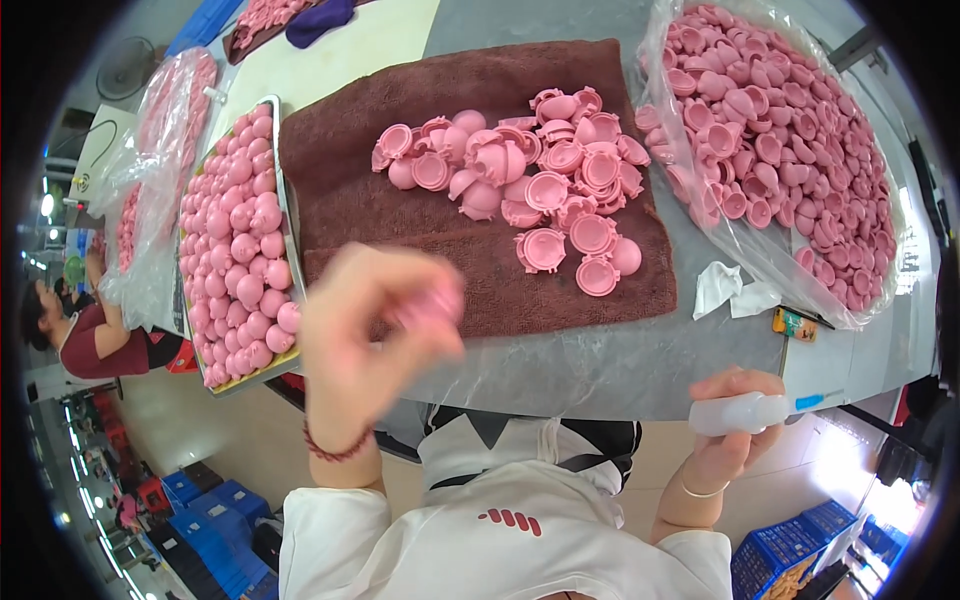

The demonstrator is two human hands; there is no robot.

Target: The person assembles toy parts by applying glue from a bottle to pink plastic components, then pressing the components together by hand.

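My left hand (345,325), smeared by motion, is closed over the near left part of a brown towel (335,200). Between its fingers is a pink plastic piece (442,302), too blurred to tell whether it is a half shell or a whole ball. At the table's near right edge my right hand (738,448) grips a small white squeeze bottle (725,415). The bottle lies tilted sideways, its thin blue tip (810,401) pointing right. Hollow pink half shells (547,191) with small tabs are heaped on the towel, mostly toward its far right.
Left of the towel stands a metal-rimmed tray (291,240) heaped with pink balls (238,250). A clear plastic bag (655,60) full of pink half shells is at the right. Crumpled white tissue (735,291) and a small orange-green packet (794,324) lie nearby. Another person (100,335) sits far left.
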